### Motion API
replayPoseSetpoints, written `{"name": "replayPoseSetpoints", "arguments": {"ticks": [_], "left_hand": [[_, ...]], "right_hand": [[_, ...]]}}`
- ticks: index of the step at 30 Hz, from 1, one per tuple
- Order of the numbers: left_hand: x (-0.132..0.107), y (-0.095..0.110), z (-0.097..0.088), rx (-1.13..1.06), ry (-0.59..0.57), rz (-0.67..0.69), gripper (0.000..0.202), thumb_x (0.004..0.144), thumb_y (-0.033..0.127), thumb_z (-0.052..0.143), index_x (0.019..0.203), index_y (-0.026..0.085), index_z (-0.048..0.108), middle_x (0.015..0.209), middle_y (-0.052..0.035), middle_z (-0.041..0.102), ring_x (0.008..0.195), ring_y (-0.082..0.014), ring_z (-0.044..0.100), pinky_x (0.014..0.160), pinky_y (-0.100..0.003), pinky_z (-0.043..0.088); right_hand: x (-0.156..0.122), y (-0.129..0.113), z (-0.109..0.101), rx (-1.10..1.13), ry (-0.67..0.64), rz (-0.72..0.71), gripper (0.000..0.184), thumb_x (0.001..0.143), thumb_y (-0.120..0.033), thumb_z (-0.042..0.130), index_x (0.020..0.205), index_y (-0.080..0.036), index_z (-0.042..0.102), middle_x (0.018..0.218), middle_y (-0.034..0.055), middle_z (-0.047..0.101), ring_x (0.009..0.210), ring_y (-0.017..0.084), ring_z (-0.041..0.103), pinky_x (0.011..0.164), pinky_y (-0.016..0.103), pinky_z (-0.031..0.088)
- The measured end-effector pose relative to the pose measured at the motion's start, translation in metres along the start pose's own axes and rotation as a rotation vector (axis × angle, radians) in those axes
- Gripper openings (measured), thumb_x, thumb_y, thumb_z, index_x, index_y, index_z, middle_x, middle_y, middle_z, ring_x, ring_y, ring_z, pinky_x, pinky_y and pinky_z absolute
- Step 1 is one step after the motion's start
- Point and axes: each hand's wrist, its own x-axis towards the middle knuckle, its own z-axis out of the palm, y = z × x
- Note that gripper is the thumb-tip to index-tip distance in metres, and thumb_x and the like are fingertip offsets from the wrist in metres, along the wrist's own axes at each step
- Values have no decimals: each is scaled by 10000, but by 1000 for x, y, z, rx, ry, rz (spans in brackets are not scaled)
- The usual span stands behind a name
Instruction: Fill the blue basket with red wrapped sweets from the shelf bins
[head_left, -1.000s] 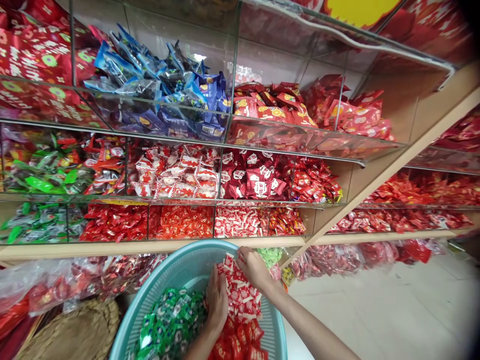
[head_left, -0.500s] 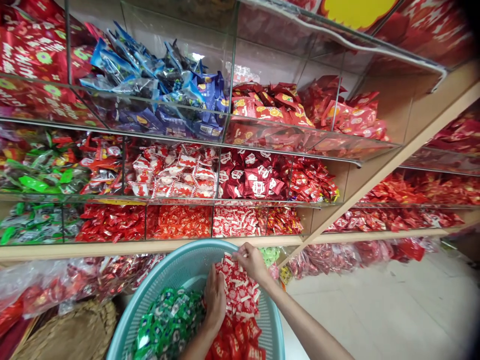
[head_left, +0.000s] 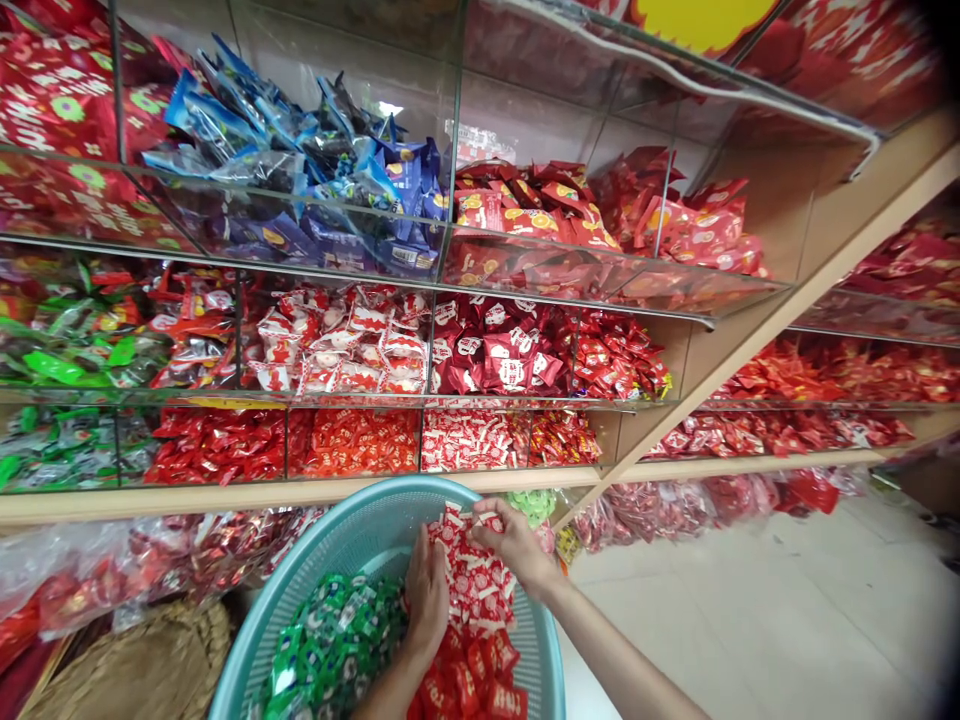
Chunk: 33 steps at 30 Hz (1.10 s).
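Observation:
A teal plastic basket (head_left: 352, 525) sits low in the middle, holding green-wrapped candies (head_left: 330, 645), red-and-white wrapped candies (head_left: 472, 585) and plain red ones (head_left: 465, 685). My left hand (head_left: 426, 600) lies flat against the left side of the red-and-white pile, fingers stretched out. My right hand (head_left: 514, 545) curls round the pile's far right side, fingers closed on some of those candies. Together the two hands cup the pile between them.
Glass-fronted bins on wooden shelves (head_left: 315, 490) rise ahead, filled with blue packets (head_left: 330, 190), red packets (head_left: 540, 215) and green sweets (head_left: 67, 345). Clear bags of red candy (head_left: 150, 565) and a woven basket (head_left: 142, 665) lie at lower left. Pale floor tiles (head_left: 787, 620) spread to the right.
Both hands have pressed a little closer around the red-and-white candies, the right hand's fingers curling in over the top. The view has drifted slightly.

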Motion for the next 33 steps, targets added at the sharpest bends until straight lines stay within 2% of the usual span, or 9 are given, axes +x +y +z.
{"name": "replayPoseSetpoints", "arguments": {"ticks": [4, 11, 14, 17, 20, 24, 27, 29, 33], "left_hand": [[-1, -3, 0, -2, -6, 12, 645, 849, 565, 303, 1343, 160, 398, 1498, -101, 307, 1394, -200, 236, 1163, -360, 152], [0, -10, 1, -25, 8, 12, 600, 847, 565, 317, 1291, 180, 438, 1471, -101, 364, 1383, -205, 266, 1156, -351, 198], [0, -10, 1, -25, -4, -6, 601, 847, 551, 315, 1302, 175, 424, 1482, -98, 342, 1389, -198, 250, 1158, -337, 185], [-1, -5, 0, -13, -12, -14, 624, 858, 536, 284, 1331, 144, 393, 1501, -114, 297, 1397, -189, 228, 1163, -334, 150], [-2, 0, -1, -9, -25, -12, 638, 865, 531, 274, 1352, 130, 371, 1515, -116, 261, 1401, -185, 213, 1164, -340, 134], [-2, 2, -1, -6, -23, -30, 653, 874, 522, 264, 1394, 130, 316, 1521, -102, 246, 1405, -174, 197, 1164, -342, 126], [-2, 2, 0, -8, -20, -30, 654, 877, 512, 269, 1408, 130, 291, 1522, -102, 239, 1405, -173, 197, 1163, -344, 129], [-1, 1, 0, -6, -22, -23, 661, 879, 510, 267, 1412, 120, 279, 1525, -108, 229, 1405, -174, 198, 1164, -343, 130], [-1, 0, 0, 8, -34, -21, 670, 877, 509, 267, 1404, 95, 287, 1524, -129, 223, 1406, -183, 195, 1166, -350, 121]], "right_hand": [[-18, 3, 18, -533, -1, -377, 256, 859, -168, 450, 1081, -227, 562, 1074, 52, 602, 1055, 189, 552, 946, 351, 439], [-25, 19, 36, -905, -129, -564, 395, 899, -98, 380, 1251, -257, 459, 1109, 54, 594, 1062, 184, 539, 1012, 420, 399], [-23, 23, 36, -915, -154, -603, 401, 907, -102, 373, 1270, -258, 437, 1082, 45, 593, 1057, 173, 540, 1060, 446, 341], [-22, 19, 32, -835, -133, -581, 342, 922, -148, 369, 1235, -242, 472, 1129, 66, 571, 1092, 176, 515, 1005, 380, 400], [-19, 11, 25, -679, -6, -546, 314, 926, -176, 354, 1204, -236, 487, 1181, 76, 547, 1123, 174, 499, 974, 337, 416], [-10, 5, 13, -429, 244, -316, 283, 903, -293, 410, 1157, -204, 494, 1097, 87, 591, 1027, 199, 564, 898, 337, 462], [-7, 3, 6, -297, 186, -102, 354, 906, -325, 364, 1223, -183, 429, 1126, 109, 588, 874, 186, 626, 757, 314, 524], [-8, 1, 4, -318, 142, -128, 387, 914, -302, 335, 1282, -187, 377, 1213, 117, 548, 928, 176, 625, 812, 312, 515], [-14, 1, 6, -554, 57, -360, 387, 938, -267, 310, 1311, -213, 398, 1288, 82, 518, 1203, 179, 483, 1029, 338, 384]]}}
